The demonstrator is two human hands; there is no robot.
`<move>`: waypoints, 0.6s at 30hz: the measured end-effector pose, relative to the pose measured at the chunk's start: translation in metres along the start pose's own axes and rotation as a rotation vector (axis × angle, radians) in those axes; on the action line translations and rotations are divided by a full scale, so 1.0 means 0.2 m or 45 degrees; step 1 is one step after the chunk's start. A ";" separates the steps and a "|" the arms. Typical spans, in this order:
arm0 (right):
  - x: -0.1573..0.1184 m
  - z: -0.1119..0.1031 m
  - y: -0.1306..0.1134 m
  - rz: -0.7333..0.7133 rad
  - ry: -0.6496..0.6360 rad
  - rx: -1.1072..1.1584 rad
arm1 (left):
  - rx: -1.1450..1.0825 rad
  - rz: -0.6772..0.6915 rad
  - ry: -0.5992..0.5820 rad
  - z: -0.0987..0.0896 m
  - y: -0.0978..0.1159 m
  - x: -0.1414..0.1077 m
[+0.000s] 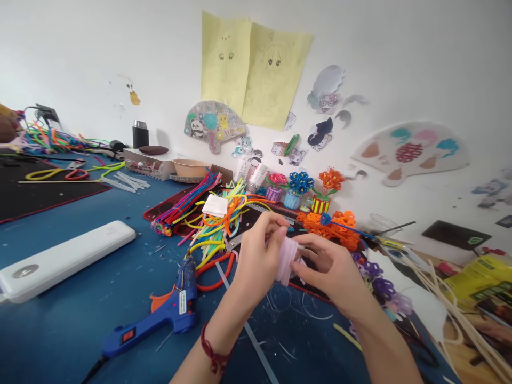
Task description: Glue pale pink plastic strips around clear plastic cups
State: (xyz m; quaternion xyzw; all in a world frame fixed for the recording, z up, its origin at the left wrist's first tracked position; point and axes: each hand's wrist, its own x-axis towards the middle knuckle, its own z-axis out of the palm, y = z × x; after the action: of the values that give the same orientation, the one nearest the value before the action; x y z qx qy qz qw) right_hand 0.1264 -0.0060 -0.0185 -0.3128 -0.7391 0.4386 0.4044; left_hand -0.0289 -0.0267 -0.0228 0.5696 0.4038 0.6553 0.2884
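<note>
Pink coil (287, 260) pinched between left hand (256, 261) and right hand (330, 269) fingers, its middle hidden

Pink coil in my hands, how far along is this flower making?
Done: three potted flowers and orange blooms stand behind. In hand: both hands, left hand and right hand, grip a pink coil. Left: many loose stems lie unused; glue gun idle.
</note>
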 end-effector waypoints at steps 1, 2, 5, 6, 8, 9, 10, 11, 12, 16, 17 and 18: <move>0.00 0.00 0.00 0.010 0.010 0.019 | 0.004 -0.005 0.005 0.00 0.00 0.00; 0.00 0.01 0.00 0.024 0.025 0.043 | 0.007 -0.007 0.007 0.00 -0.01 0.00; 0.00 0.02 0.00 0.055 0.091 0.139 | 0.026 0.014 -0.057 -0.01 -0.01 0.00; 0.00 0.02 0.00 0.055 0.109 0.170 | 0.046 0.029 -0.097 -0.02 -0.01 0.00; 0.01 0.01 0.00 0.049 0.145 0.215 | 0.098 0.055 -0.186 -0.04 -0.01 0.00; 0.01 0.01 0.00 0.051 0.167 0.227 | 0.120 0.064 -0.232 -0.04 0.00 0.00; 0.01 0.00 0.00 0.054 0.192 0.233 | 0.136 0.070 -0.277 -0.05 0.01 0.00; 0.01 -0.01 0.00 0.057 0.212 0.234 | 0.145 0.074 -0.318 -0.05 0.02 0.00; 0.01 -0.01 0.00 0.058 0.224 0.232 | 0.154 0.073 -0.351 -0.06 0.02 0.00; 0.00 -0.03 0.01 0.043 0.209 0.192 | 0.230 0.102 -0.388 -0.06 0.03 -0.01; 0.00 -0.03 0.02 0.035 0.207 0.182 | 0.239 0.123 -0.394 -0.06 0.03 0.00; 0.00 -0.03 0.02 0.027 0.209 0.171 | 0.241 0.143 -0.401 -0.06 0.03 0.00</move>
State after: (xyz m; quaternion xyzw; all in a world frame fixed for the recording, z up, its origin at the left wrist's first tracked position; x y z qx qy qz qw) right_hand 0.1326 -0.0019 -0.0202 -0.3277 -0.6690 0.4643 0.4789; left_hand -0.0391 -0.0326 -0.0186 0.7114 0.3809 0.5321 0.2562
